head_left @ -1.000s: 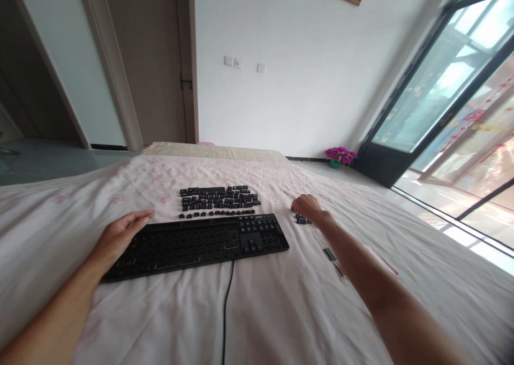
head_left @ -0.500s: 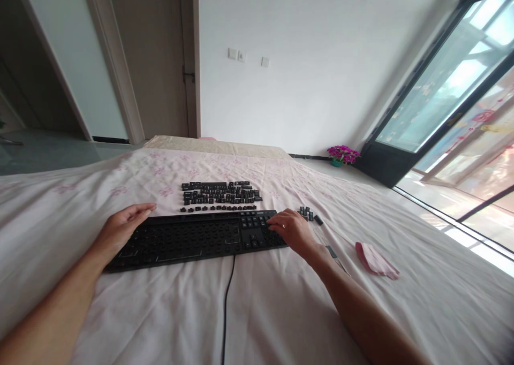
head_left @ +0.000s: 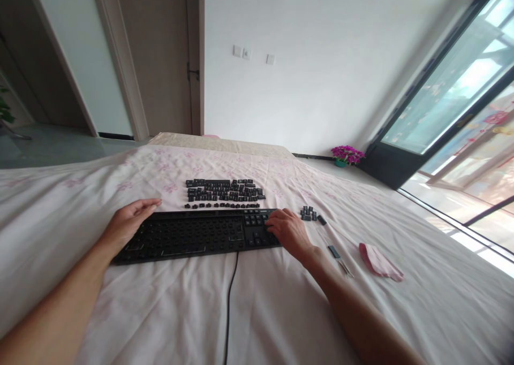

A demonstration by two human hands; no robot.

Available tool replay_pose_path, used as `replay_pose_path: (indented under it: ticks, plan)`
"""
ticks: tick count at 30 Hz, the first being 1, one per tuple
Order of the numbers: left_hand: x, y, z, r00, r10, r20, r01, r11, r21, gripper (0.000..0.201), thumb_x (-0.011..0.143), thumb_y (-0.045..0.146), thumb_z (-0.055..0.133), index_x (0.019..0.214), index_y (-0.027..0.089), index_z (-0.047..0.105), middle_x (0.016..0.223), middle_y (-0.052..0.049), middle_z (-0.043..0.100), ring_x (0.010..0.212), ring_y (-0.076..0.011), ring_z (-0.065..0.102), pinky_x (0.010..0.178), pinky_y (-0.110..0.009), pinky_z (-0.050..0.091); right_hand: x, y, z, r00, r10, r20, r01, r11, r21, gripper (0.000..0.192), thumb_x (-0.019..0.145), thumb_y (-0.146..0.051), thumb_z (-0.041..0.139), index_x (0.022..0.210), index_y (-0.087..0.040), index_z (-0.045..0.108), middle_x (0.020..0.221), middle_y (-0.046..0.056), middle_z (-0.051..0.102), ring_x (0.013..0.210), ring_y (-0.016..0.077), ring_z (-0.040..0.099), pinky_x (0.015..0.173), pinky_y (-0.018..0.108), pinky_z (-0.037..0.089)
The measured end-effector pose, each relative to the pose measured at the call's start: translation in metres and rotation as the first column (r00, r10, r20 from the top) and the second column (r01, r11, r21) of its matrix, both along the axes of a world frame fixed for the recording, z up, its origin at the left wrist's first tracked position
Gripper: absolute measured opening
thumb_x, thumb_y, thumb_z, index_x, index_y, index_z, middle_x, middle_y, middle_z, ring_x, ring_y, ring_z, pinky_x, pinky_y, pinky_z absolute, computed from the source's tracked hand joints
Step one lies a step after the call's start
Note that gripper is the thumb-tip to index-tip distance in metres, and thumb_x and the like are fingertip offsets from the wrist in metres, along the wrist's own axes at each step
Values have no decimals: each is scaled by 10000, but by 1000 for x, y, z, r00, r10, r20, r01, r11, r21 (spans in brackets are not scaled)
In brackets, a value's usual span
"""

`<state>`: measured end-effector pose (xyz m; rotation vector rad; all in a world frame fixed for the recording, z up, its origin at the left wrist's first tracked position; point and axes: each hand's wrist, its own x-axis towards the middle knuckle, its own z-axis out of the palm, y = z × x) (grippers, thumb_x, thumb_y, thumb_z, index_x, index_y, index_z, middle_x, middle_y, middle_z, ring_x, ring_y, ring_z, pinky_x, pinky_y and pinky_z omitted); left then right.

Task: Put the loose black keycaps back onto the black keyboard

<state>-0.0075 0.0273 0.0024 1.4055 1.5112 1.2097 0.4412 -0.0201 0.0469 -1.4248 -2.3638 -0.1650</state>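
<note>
A black computer keyboard (head_left: 180,236) lies on the bed, most of its left part stripped of keycaps; the block of keys beside the number pad still has caps. My left hand (head_left: 130,220) rests at its far left corner, fingers stretched out and holding nothing that I can see. Over the number pad at the right end, my right hand (head_left: 291,231) has its fingers bent down and drawn together, with whatever is under the fingertips hidden. Loose black keycaps (head_left: 223,191) stand in rows beyond the keyboard. Several more keycaps (head_left: 308,213) lie just right of my right hand.
A small tool with a dark handle and metal wire ends (head_left: 334,251) lies by my right forearm. Farther right is a pink cloth (head_left: 379,261). The keyboard's cable (head_left: 229,311) runs toward me over the wrinkled bed sheet (head_left: 168,311). Purple flowers (head_left: 347,153) stand beyond the bed.
The view has shifted slightly, so the scene sits a little farther right. Both hands stay at nearly the same spots on the keyboard; more of the small tool shows beside my right forearm.
</note>
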Motion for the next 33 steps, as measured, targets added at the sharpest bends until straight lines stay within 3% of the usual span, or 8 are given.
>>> replay_pose_path:
  ticks: [7,18,33]
  plan:
    - [-1,1,-1,1000,-15,-11,15,1000,3,588,757,559,633,1174,146,643,1291,-123,632,1220,-266,549,1092,-354,333,-3,1,5,999,-24,44,26,999,-35,141,872,-235,611,901,-242,748,973,32,697,911,195,565,819,320,418]
    - [0,-1,1,1000,-12,-8,12,1000,4,583,751,563,636,1160,148,648,1293,-130,629,1226,-278,544,1098,-363,320,3,1,-1,1000,-2,-27,1,1000,-28,164,887,-222,579,908,-246,739,983,19,691,905,172,582,805,292,445]
    - [-1,0,0,1000,-14,-13,15,1000,12,572,761,553,631,1169,152,643,1282,-121,639,1228,-261,547,1099,-352,325,1,-2,-6,1000,3,-2,-3,1000,-14,217,923,-275,540,860,-259,747,946,23,693,867,173,567,770,291,440]
